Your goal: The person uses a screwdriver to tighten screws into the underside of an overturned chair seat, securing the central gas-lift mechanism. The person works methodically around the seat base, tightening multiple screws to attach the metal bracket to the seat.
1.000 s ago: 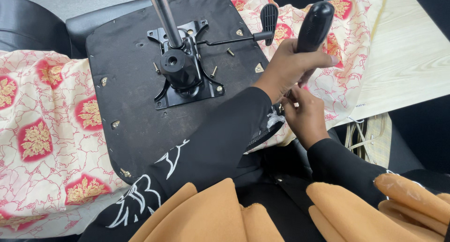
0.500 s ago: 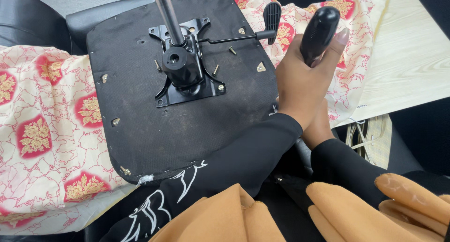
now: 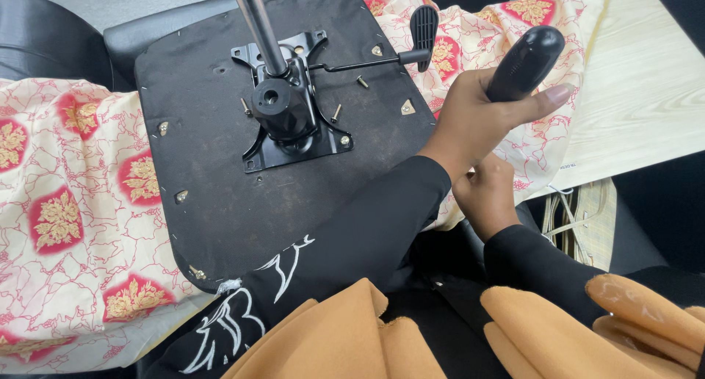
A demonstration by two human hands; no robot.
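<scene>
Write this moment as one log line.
left hand: grips black handle | right hand: beneath it, grasp hidden | chair seat: upside down

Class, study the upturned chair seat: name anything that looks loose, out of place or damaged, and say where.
Several loose screws lie on the black seat underside beside the metal mounting plate instead of sitting in it. At the seat's near corner the black covering is torn, showing pale material. The left hand grips a black armrest.

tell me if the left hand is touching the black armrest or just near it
Touching. The head view shows the left hand wrapped around the black armrest, fingers curled about its lower part with the thumb lying along its side.
</scene>
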